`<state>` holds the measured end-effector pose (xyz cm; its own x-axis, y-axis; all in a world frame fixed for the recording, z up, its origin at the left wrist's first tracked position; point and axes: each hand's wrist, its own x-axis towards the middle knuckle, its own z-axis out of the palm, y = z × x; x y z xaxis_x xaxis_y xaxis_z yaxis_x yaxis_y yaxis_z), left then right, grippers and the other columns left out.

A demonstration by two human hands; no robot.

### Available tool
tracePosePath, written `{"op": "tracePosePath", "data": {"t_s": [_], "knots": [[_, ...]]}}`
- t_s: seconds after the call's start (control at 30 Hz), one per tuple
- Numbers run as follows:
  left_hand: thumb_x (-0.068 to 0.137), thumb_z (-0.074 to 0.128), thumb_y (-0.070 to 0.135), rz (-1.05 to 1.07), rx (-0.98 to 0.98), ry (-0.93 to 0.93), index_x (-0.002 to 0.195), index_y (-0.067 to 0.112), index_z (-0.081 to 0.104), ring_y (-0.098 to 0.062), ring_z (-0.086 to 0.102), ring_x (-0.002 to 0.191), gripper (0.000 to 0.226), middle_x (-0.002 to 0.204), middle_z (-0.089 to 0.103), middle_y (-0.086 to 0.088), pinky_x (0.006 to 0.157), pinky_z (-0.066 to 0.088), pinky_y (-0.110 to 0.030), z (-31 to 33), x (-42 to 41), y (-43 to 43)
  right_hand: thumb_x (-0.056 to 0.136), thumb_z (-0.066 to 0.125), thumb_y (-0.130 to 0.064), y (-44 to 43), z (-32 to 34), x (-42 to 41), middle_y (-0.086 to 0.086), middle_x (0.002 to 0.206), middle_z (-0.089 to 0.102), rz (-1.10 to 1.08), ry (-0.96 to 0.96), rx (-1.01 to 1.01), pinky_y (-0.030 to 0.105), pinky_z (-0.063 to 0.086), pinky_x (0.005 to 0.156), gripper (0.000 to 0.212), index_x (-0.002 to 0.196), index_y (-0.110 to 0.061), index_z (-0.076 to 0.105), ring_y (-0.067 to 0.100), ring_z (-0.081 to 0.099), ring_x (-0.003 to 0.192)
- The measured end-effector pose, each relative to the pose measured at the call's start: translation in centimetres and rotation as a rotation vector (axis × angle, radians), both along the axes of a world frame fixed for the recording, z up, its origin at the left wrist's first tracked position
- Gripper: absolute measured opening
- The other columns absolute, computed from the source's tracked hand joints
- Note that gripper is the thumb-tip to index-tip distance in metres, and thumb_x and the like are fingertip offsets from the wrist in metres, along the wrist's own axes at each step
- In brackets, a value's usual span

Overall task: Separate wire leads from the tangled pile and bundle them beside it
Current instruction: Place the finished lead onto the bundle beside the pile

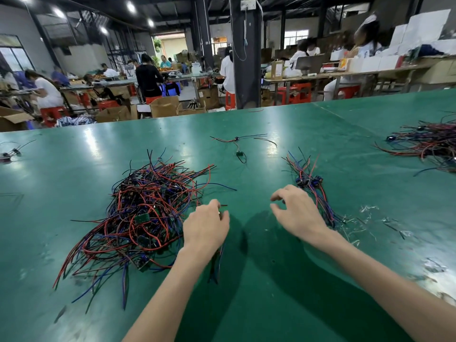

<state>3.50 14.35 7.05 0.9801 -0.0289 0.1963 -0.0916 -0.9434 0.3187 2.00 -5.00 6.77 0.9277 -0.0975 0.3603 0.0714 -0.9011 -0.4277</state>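
The left hand curls its fingers round a few wire leads (red, blue and black), which trail toward 6 o'clock below the wrist. The tangled pile lies at its 9 o'clock on the green table. The right hand hovers with thumb and fingers apart, holding nothing. The sorted bundle lies at its 1 o'clock.

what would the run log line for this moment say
phase: separating leads | left hand: grips wire leads beside tangled pile | right hand: open, holds nothing, by bundle
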Motion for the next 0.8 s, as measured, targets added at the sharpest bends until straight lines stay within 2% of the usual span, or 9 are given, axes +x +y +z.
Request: {"op": "tracePosePath", "data": {"t_s": [0.1,0.2,0.3,0.37,0.47,0.57,0.63,0.7,0.8], "knots": [[0.09,0.051,0.048,-0.006,0.006,-0.015,0.108,0.023,0.059,-0.028,0.06,0.095,0.032,0.105,0.064,-0.005,0.07,0.038,-0.031,-0.8,0.2,-0.5,0.087,0.061,-0.016,0.6,-0.3,-0.6,0.006,0.099,0.065,0.044,-0.015,0.095,0.034,0.046,0.087,0.015,0.096,-0.012,0.071,0.025,0.06,0.095],[0.086,0.058,0.043,0.007,-0.139,-0.036,0.096,0.027,0.063,-0.026,0.061,0.089,0.019,0.09,0.066,0.001,0.068,0.037,-0.028,-0.6,-0.1,-0.6,0.085,0.061,-0.011,0.6,-0.3,-0.9,0.003,0.091,0.068,0.035,-0.054,0.203,0.035,0.048,0.084,0.012,0.087,-0.013,0.073,0.022,0.062,0.084],[0.085,0.066,0.026,-0.163,-0.539,-0.047,0.085,0.028,0.064,-0.019,0.059,0.069,0.003,0.063,0.059,0.007,0.066,0.046,-0.029,-0.1,-0.7,-1.5,0.084,0.064,-0.008,0.6,0.3,-1.0,-0.004,0.077,0.068,0.032,-0.069,0.361,0.024,0.047,0.076,0.012,0.081,-0.014,0.075,0.012,0.06,0.073],[0.084,0.068,0.012,-0.286,-0.873,0.034,0.093,0.024,0.061,-0.014,0.056,0.057,0.016,0.057,0.059,0.004,0.061,0.053,-0.031,0.4,-1.4,-2.5,0.084,0.066,-0.01,0.8,0.8,-1.1,-0.006,0.068,0.067,0.081,0.043,0.567,0.02,0.044,0.067,0.012,0.076,-0.015,0.073,0.007,0.059,0.064],[0.085,0.065,-0.001,-0.399,-1.218,0.196,0.112,0.016,0.051,-0.01,0.06,0.054,0.035,0.06,0.064,0.0,0.055,0.053,-0.024,0.8,-2.4,-3.7,0.09,0.061,-0.015,1.4,1.4,-1.5,0.0,0.067,0.069,0.216,0.261,1.012,0.025,0.045,0.062,0.018,0.076,-0.011,0.071,0.01,0.061,0.06],[0.086,0.059,-0.009,-0.412,-1.435,0.29,0.112,0.013,0.047,-0.012,0.065,0.058,0.035,0.066,0.068,-0.006,0.057,0.055,-0.023,1.2,-3.1,-4.2,0.091,0.058,-0.018,1.3,1.8,-1.6,0.011,0.078,0.07,0.256,0.326,1.268,0.031,0.048,0.067,0.021,0.087,-0.002,0.071,0.02,0.062,0.065],[0.087,0.055,-0.013,-0.379,-1.566,0.367,0.11,0.009,0.046,-0.016,0.066,0.058,0.033,0.072,0.065,-0.015,0.058,0.056,-0.025,1.4,-3.4,-4.3,0.09,0.059,-0.014,1.0,2.0,-1.7,0.012,0.073,0.068,0.264,0.326,1.358,0.025,0.051,0.058,0.017,0.088,-0.002,0.07,0.018,0.059,0.056],[0.086,0.054,-0.015,-0.334,-1.619,0.434,0.108,0.005,0.043,-0.019,0.066,0.057,0.031,0.074,0.065,-0.017,0.058,0.058,-0.029,1.6,-3.6,-4.5,0.09,0.058,-0.01,0.9,2.1,-1.7,0.009,0.069,0.067,0.264,0.319,1.377,0.022,0.051,0.052,0.014,0.087,-0.001,0.069,0.014,0.059,0.052],[0.086,0.057,-0.01,-0.277,-1.574,0.535,0.105,0.004,0.043,-0.02,0.065,0.058,0.028,0.075,0.069,-0.017,0.062,0.06,-0.035,1.8,-3.7,-4.6,0.09,0.058,-0.01,1.1,2.0,-1.7,0.005,0.068,0.066,0.248,0.302,1.363,0.023,0.048,0.058,0.014,0.084,-0.004,0.07,0.012,0.057,0.055]]}}
